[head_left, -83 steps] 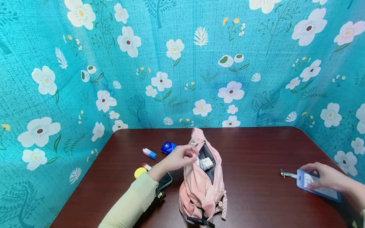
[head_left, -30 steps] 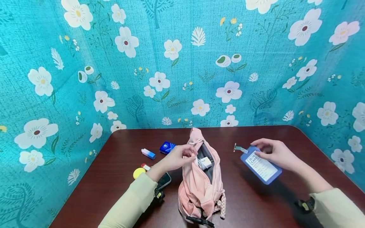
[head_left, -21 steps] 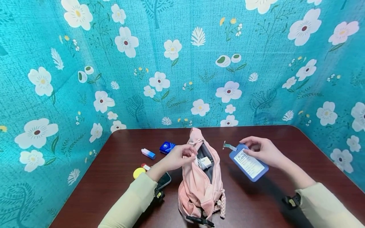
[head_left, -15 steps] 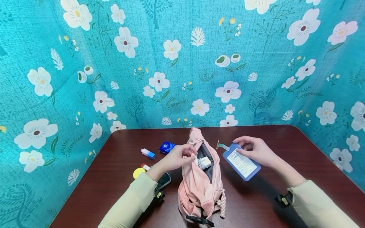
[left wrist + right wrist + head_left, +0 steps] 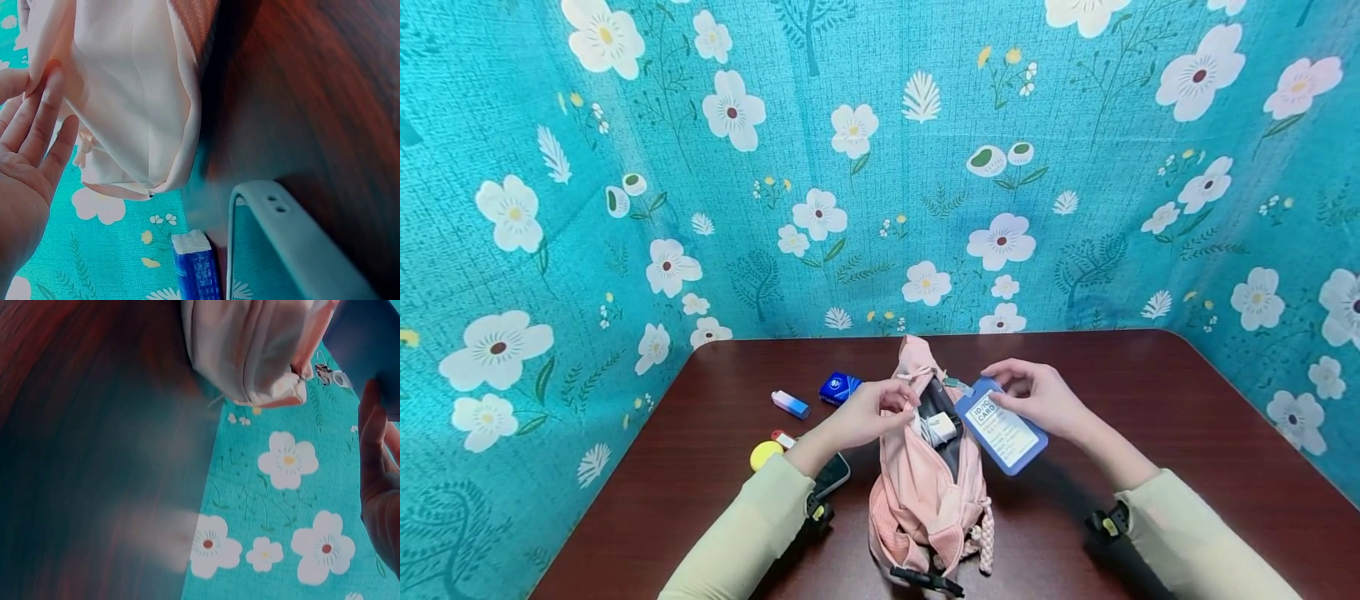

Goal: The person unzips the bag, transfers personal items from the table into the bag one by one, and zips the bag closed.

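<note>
A pink bag (image 5: 917, 492) stands on the table with its top unzipped, showing a grey lining. Inside it sits a white charger (image 5: 938, 428) with a coiled cable. My left hand (image 5: 874, 414) pinches the left edge of the opening; in the left wrist view the cloth (image 5: 131, 87) is caught between thumb and fingers. My right hand (image 5: 1037, 398) grips a blue ID card holder (image 5: 1002, 427) by its upper edge, tilted above the bag's right side. Its clip end (image 5: 953, 383) hangs over the opening. From the right wrist, the card holder (image 5: 369, 350) shows its plain back.
Left of the bag lie a blue tissue pack (image 5: 839, 387), a pink-and-blue stick-shaped item (image 5: 791, 405), a round yellow item (image 5: 766, 455), a small red-and-white item (image 5: 783, 438) and a phone (image 5: 833, 475), partly behind the left forearm. A floral curtain (image 5: 880, 167) borders the table (image 5: 1097, 375).
My right hand has lifted the ID card holder from the table's right side and carried it left to the bag's opening. The left hand keeps its hold on the bag's edge.
</note>
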Demonstrator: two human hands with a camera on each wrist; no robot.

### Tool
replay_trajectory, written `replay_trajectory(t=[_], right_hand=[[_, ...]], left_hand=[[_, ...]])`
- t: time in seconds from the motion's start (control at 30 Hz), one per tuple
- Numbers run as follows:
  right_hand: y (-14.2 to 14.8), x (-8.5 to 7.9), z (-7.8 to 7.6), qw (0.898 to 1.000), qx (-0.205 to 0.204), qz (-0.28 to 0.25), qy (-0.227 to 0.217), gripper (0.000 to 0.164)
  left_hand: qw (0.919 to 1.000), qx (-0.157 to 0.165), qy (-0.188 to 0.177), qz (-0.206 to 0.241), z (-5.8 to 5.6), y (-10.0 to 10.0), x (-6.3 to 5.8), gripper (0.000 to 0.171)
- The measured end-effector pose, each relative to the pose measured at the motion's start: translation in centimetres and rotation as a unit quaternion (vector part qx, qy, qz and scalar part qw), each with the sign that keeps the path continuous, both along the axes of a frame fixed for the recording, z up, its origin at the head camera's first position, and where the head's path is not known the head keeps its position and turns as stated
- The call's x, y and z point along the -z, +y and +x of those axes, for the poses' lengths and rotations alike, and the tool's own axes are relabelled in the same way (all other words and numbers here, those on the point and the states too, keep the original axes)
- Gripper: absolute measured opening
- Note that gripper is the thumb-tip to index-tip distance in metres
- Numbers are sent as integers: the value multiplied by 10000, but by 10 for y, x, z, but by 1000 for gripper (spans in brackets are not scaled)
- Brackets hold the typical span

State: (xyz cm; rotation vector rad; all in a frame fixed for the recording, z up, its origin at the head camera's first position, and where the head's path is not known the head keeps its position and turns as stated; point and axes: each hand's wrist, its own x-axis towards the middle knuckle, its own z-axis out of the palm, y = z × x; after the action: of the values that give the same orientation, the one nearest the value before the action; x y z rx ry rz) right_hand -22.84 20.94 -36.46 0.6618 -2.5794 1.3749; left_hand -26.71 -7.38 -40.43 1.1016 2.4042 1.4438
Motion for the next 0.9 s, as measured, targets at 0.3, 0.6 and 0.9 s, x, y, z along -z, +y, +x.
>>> replay_trajectory(t=[0.3, 0.6, 0.9], right_hand=[[-15, 24, -17, 9999, 7, 45, -115, 28], [-44, 27, -19, 9986, 499, -174, 4, 24], [-65, 43, -17, 9941, 890, -392, 480, 26]], left_hand=[[10000, -37, -12, -30, 0, 0, 0, 22], [9999, -84, -132, -67, 4, 3, -5, 19], [9998, 39, -174, 42, 23, 4, -31, 19]])
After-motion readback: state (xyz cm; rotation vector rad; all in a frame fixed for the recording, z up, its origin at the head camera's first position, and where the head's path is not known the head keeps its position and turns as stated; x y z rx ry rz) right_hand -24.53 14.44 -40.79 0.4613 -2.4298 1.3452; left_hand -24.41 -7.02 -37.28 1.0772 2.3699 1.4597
